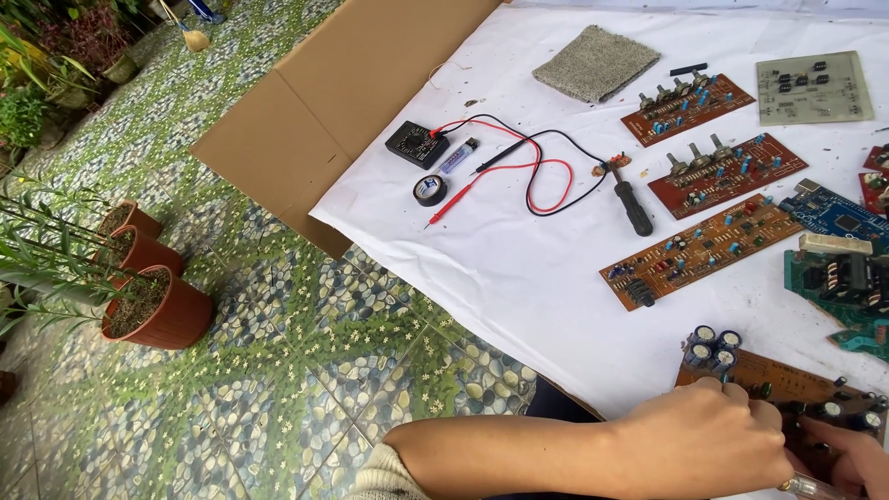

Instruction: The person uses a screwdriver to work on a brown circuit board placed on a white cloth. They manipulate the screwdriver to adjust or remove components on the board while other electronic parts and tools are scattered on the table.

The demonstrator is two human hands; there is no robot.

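My left hand reaches in from the bottom left and lies curled over the near edge of a brown circuit board, gripping it. The board carries a cluster of blue-topped capacitors. My right hand is cut off by the bottom right corner. Its fingers touch the same board, and a thin clear-handled tool sits under them, apparently held.
On the white cloth lie several more circuit boards, a black-handled screwdriver, a multimeter with red and black leads, a tape roll, a lighter and a grey pad. Cardboard and potted plants stand left.
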